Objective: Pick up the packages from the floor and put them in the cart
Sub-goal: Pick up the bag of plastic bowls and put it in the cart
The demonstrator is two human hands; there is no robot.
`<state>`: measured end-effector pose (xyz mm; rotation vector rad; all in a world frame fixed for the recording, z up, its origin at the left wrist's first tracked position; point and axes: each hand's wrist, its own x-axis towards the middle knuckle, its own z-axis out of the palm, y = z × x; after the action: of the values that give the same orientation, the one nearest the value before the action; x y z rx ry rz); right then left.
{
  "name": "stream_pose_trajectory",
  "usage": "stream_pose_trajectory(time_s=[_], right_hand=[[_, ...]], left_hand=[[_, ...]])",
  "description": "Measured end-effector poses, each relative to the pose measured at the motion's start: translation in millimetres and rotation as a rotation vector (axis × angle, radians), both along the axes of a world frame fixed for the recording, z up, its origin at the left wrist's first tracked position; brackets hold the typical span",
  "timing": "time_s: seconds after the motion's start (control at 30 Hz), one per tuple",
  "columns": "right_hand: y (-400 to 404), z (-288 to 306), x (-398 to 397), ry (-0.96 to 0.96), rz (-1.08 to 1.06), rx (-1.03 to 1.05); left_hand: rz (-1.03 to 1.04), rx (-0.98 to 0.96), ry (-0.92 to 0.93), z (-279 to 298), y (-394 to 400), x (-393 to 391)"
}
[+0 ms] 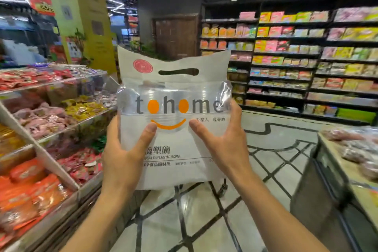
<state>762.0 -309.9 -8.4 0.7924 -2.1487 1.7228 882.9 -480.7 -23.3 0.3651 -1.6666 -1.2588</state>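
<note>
Supermarket aisles surround the scene: tiered bins of red and orange wrapped snacks [41, 149] are seen on the left, dark shelving stacked with bright packets [296, 63] on the right, and a pale tiled floor with black diagonal lines [184, 221] below. A white and clear plastic package of bowls, printed with an orange smile [173, 118], is held upright at chest height between both hands, well off the floor. It is gripped by the left hand [124, 155] at its left edge and by the right hand [223, 145] at its right edge, each thumb being pressed flat on the front while the remaining fingers are curled behind, out of sight. Two-sided support is probably used because the soft bag would sag otherwise. Only dark frame parts and a castor [222, 189], likely the cart's, are visible beneath the package, so lowering into it is judged to remain.
</note>
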Motion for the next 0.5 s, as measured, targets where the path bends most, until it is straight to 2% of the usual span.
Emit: stream_pose_trajectory(time_s=[0.2,0.5], right_hand=[[42,-32,-99,-0.137,-0.116,-0.004],[30,-70,-255,-0.22,-0.24,-0.017]], left_hand=[[-0.14,0.026,-0.097,-24,33,-120],[-0.296,0.089,-0.181,-61,5,-306]])
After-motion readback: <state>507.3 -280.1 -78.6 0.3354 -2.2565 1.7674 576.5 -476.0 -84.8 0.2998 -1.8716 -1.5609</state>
